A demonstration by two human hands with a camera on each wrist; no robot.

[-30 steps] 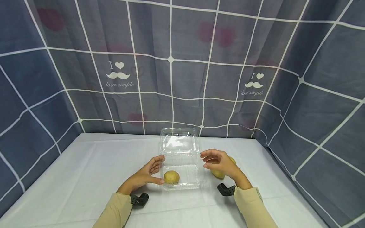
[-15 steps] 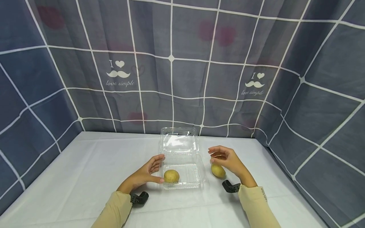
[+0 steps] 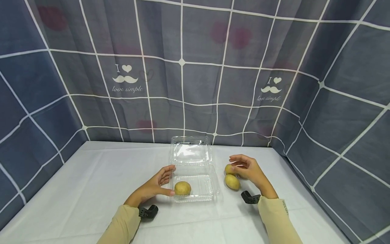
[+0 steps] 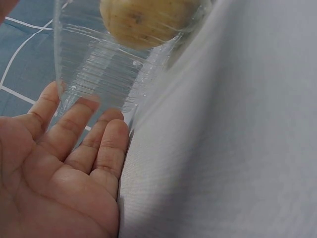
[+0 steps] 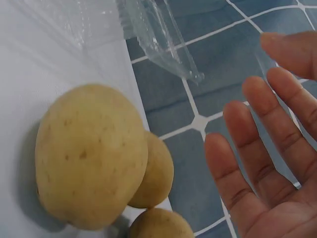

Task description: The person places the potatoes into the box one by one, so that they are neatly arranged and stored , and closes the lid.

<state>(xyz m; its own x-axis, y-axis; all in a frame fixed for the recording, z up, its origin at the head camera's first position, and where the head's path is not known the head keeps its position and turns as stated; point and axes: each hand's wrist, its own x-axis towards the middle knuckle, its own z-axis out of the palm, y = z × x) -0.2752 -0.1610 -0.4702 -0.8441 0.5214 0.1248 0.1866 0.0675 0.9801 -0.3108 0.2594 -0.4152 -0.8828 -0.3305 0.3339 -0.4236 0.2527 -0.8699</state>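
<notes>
A hinged clear plastic container (image 3: 199,184) lies with its lid raised at the back. One potato (image 3: 182,188) sits in its front left corner, seen through the plastic as a potato (image 4: 148,20) in the left wrist view. The left hand (image 3: 155,185) touches the container's left side, fingertips against the ribbed wall (image 4: 99,69), thumb near the front corner. Right of the container, the right hand (image 3: 250,171) hovers with parted fingers over two visible potatoes. The right wrist view has a large potato (image 5: 91,156), a second (image 5: 154,171) behind it and a third (image 5: 161,227) below; the open hand (image 5: 267,163) holds none.
A white cloth (image 3: 100,189) covers the table. A dark checked curtain (image 3: 164,81) with white lines hangs behind and on both sides. Black wrist devices (image 3: 148,212) are worn under both hands, beside beige sleeves (image 3: 122,223).
The right hand has moved right, away from the container, and a potato behind the front one now shows more. The left hand has stayed against the container.
</notes>
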